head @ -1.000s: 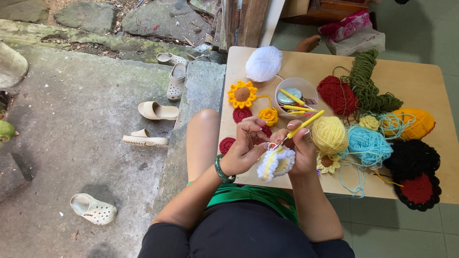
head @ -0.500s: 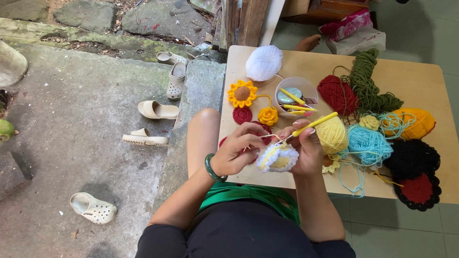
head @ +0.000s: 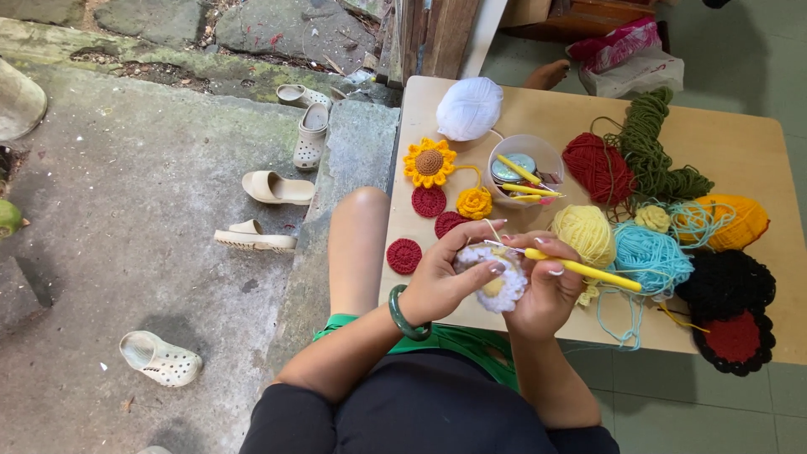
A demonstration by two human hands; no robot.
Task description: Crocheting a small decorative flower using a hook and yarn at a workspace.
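Observation:
My left hand (head: pixel 444 277), with a green bangle on the wrist, grips a small white and yellow crochet piece (head: pixel 496 282) over the near edge of the wooden table (head: pixel 756 151). My right hand (head: pixel 545 282) holds a yellow-handled crochet hook (head: pixel 588 271) whose metal tip points left into the piece. Both hands touch the piece. A pale yellow yarn ball (head: pixel 582 232) and a light blue yarn ball (head: pixel 649 255) lie just beyond my right hand.
On the table are a crocheted sunflower (head: pixel 429 162), red crochet discs (head: pixel 404 256), a white yarn ball (head: pixel 469 108), a cup of hooks (head: pixel 526 171), red, green, orange and black yarn. Several sandals (head: pixel 277 188) lie on the concrete floor at left.
The hook has swung from pointing up and right to lying nearly flat, handle to the right. Both hands have closed tighter around the crochet piece.

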